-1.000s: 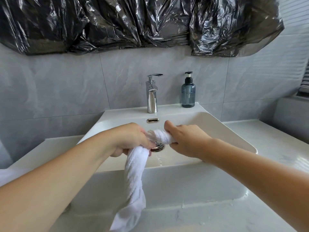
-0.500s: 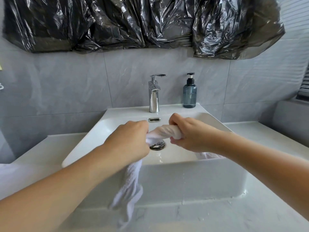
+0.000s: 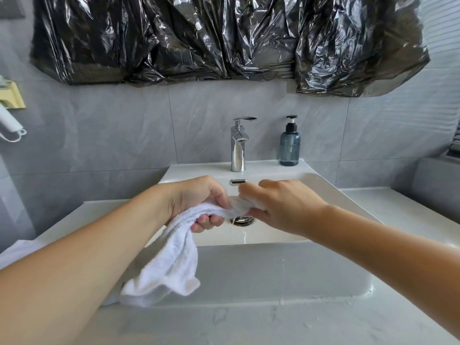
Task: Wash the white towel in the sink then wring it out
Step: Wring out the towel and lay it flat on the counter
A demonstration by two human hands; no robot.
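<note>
Over the drain of the white rectangular ceramic sink (image 3: 323, 190), the white terry towel (image 3: 174, 255) stretches between both hands. Left hand (image 3: 196, 200) fingers curl tight round it; right hand (image 3: 278, 205) fingers grip its twisted end. Its loose tail hangs over the sink's front edge toward the pale marble worktop (image 3: 249, 324). Behind stands a chrome tap (image 3: 238, 145).

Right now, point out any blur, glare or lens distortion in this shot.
Head view: right hand motion-blurred at the fingertips; glare streaks on the black plastic and tap; wide-angle bending at the edges; towel and left hand fairly sharp.
</note>
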